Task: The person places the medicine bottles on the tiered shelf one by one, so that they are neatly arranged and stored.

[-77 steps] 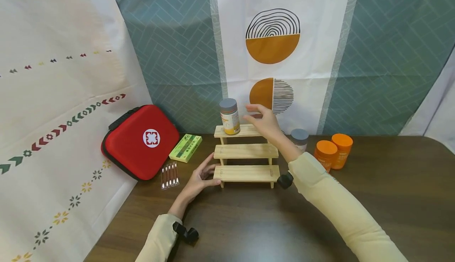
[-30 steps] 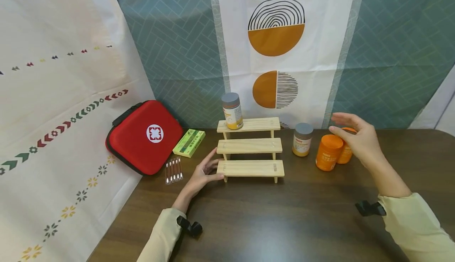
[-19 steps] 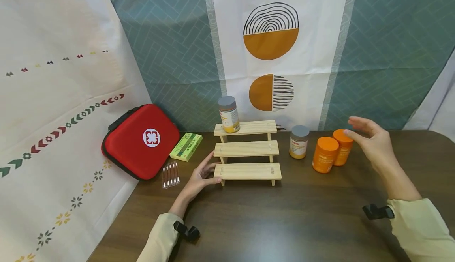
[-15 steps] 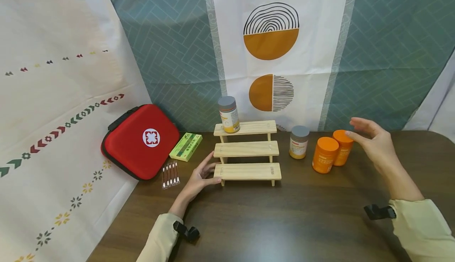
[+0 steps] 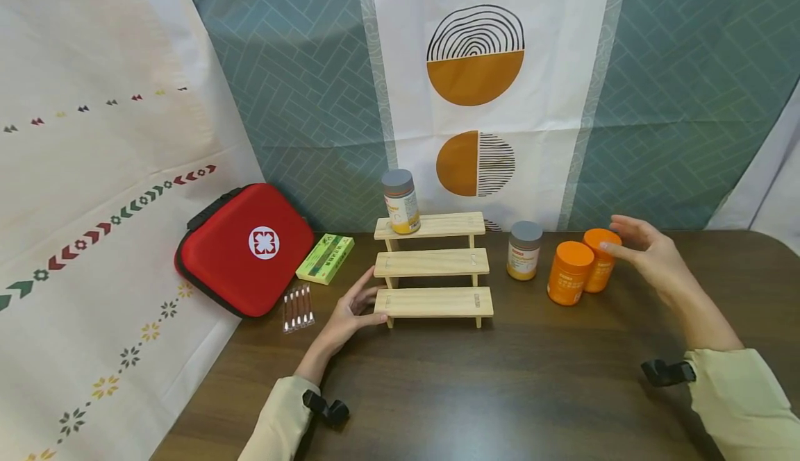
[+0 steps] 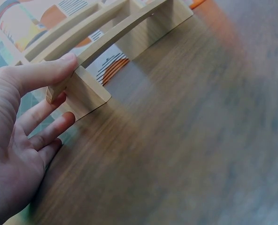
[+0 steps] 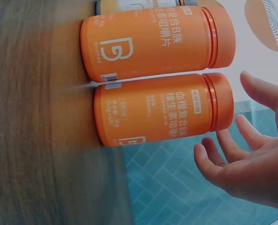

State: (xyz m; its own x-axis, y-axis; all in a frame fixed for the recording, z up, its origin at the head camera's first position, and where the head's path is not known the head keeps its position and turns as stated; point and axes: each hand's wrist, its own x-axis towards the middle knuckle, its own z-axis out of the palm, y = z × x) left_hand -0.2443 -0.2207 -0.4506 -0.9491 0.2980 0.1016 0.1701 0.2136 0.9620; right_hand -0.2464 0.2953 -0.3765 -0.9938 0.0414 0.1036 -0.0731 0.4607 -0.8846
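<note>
At the left end of a three-step wooden stand, my left hand grips the lowest step, thumb on top and fingers beneath, as the left wrist view shows. My right hand reaches toward the rear orange bottle. In the right wrist view, the thumb and spread fingers are around that bottle's cap without closing on it; whether a fingertip touches is unclear. Another orange bottle stands close in front of it. A grey-capped bottle is upright on the top step's left end.
Another grey-capped bottle stands between the stand and the orange bottles. On the left are a red first-aid case, a green-yellow box and a pack of brown-stemmed swabs. A cloth backdrop hangs behind the brown table.
My right hand has moved from beside the bottle on the top step across to the orange bottles, then lowered slightly toward the rear one. My left hand stays on the stand.
</note>
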